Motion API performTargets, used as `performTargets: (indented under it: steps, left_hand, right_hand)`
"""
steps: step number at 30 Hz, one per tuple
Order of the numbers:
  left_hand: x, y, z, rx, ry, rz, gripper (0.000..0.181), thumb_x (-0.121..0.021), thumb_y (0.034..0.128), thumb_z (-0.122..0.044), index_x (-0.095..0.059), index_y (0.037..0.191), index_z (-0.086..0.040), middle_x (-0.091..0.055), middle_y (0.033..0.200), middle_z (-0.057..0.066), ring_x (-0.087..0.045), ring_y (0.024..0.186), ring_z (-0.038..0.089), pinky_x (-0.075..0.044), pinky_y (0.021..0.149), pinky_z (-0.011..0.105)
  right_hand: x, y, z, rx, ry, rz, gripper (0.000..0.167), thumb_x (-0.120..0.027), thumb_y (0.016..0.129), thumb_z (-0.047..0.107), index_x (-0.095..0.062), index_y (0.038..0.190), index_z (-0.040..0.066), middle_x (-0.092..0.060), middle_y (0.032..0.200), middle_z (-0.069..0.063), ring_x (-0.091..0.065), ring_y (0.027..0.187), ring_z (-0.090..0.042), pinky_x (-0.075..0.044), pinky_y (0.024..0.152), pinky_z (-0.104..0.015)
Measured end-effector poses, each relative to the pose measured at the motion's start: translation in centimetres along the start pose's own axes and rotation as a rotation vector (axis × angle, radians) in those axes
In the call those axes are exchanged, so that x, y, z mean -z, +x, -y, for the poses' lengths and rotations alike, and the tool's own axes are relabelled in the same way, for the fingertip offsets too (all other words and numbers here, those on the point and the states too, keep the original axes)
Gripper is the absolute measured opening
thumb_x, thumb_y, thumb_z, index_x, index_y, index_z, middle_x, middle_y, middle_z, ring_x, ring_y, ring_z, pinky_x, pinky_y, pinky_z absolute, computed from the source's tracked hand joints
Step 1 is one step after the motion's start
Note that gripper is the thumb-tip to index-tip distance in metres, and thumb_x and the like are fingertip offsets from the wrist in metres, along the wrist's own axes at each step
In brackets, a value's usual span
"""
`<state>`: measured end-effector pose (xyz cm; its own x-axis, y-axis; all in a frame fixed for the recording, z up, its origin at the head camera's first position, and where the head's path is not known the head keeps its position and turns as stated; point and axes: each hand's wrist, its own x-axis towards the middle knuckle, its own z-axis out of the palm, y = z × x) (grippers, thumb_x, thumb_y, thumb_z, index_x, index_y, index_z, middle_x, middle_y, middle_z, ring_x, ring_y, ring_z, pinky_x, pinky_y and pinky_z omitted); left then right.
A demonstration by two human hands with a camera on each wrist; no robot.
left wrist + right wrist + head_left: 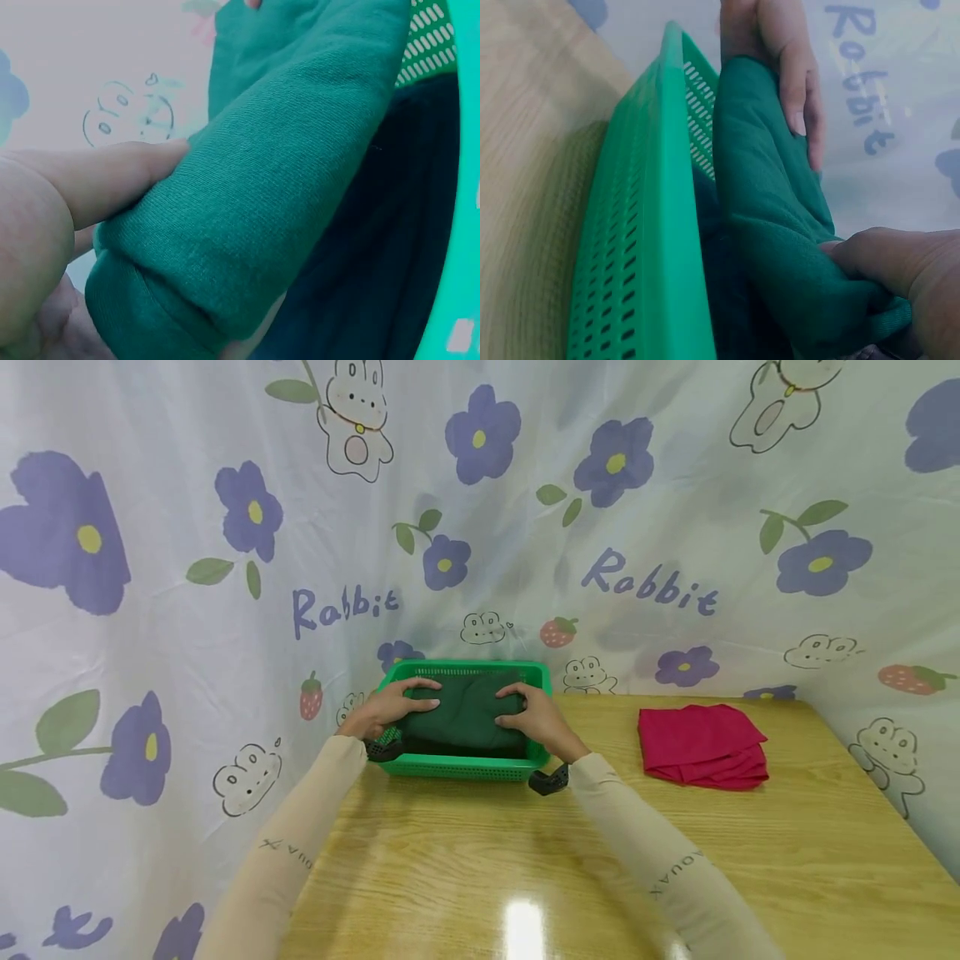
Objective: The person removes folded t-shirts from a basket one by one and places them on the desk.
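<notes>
A folded dark green cloth (468, 710) is held between both hands at the green plastic basket (457, 768). My left hand (390, 706) grips its left end, thumb on top and fingers beneath, as the left wrist view shows on the cloth (255, 180). At the opposite end my right hand (536, 718) pinches the cloth, its thumb pressing the near face in the right wrist view, where the cloth (772, 195) looks thick and rolled at the fold. Under it, inside the basket, lies a darker, nearly black cloth (367, 247).
A folded red cloth (701, 747) lies on the wooden table (465, 860) to the right of the basket. Behind the table hangs a white curtain (510, 577) printed with flowers and rabbits, close to the basket's back and left side.
</notes>
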<state>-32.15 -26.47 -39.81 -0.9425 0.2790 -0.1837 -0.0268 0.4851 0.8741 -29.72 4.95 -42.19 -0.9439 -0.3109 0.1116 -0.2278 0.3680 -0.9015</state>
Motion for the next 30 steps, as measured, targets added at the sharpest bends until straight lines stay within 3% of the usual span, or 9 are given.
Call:
performTargets:
  steps: [11,17,19,21,25,30]
  left_hand:
    - [-1.2,-0.6,-1.3,-0.060,-0.040,0.026,0.052,-0.074,0.0979,-0.033,-0.056,0.146,-0.020,-0.018,0.168,0.003,-0.028,0.149,0.038,-0.032,0.115,0.058]
    - [-1.8,-0.9,-2.0,-0.087,-0.042,0.023,0.052,-0.076,0.0957,-0.035,-0.059,0.143,-0.023,-0.020,0.167,0.000,-0.034,0.144,0.037,-0.036,0.112,0.055]
    - [-1.9,-1.0,-2.3,-0.095,-0.031,0.016,0.052,-0.077,0.0949,-0.036,-0.060,0.142,-0.024,-0.023,0.166,-0.001,-0.036,0.140,0.036,-0.039,0.108,0.052]
    - [-2.2,-1.1,-2.5,-0.104,-0.025,0.012,0.051,-0.078,0.0943,-0.037,-0.060,0.141,-0.026,-0.025,0.165,-0.002,-0.042,0.129,0.039,-0.044,0.094,0.047]
    - [-2.8,-1.0,-3.0,-0.122,-0.006,0.015,0.051,-0.078,0.0940,-0.036,-0.061,0.141,-0.028,-0.027,0.164,-0.003,-0.045,0.120,0.038,-0.039,0.078,0.043]
    - [-3.7,-1.1,-3.7,-0.126,-0.016,0.033,0.050,-0.078,0.0946,-0.032,-0.061,0.141,-0.027,-0.022,0.167,-0.002,-0.035,0.141,0.040,-0.042,0.097,0.052]
  right_hand:
    - [1.8,-1.3,-0.2,-0.027,-0.043,-0.027,0.036,-0.078,0.095,0.025,-0.067,0.130,0.026,-0.057,0.117,-0.008,-0.048,0.091,-0.027,-0.045,0.070,-0.036]
    - [2.9,-1.8,-0.1,-0.002,-0.052,-0.038,0.037,-0.079,0.095,0.024,-0.068,0.129,0.025,-0.052,0.098,-0.010,-0.042,0.080,-0.025,-0.042,0.064,-0.034]
    - [3.3,-2.1,0.0,0.005,-0.051,-0.039,0.036,-0.079,0.095,0.024,-0.068,0.129,0.025,-0.050,0.094,-0.011,-0.041,0.078,-0.025,-0.040,0.063,-0.034]
    - [3.7,-2.4,0.2,0.006,-0.048,-0.042,0.036,-0.078,0.095,0.022,-0.068,0.129,0.024,-0.050,0.096,-0.012,-0.041,0.080,-0.026,-0.041,0.064,-0.034]
    - [4.5,-2.9,0.1,0.003,-0.024,-0.045,0.036,-0.078,0.095,0.020,-0.067,0.130,0.023,-0.051,0.106,-0.012,-0.042,0.084,-0.026,-0.044,0.065,-0.033]
    - [5.5,-3.7,0.0,0.008,-0.033,-0.049,0.036,-0.078,0.095,0.021,-0.067,0.130,0.023,-0.054,0.109,-0.012,-0.044,0.084,-0.027,-0.048,0.066,-0.033]
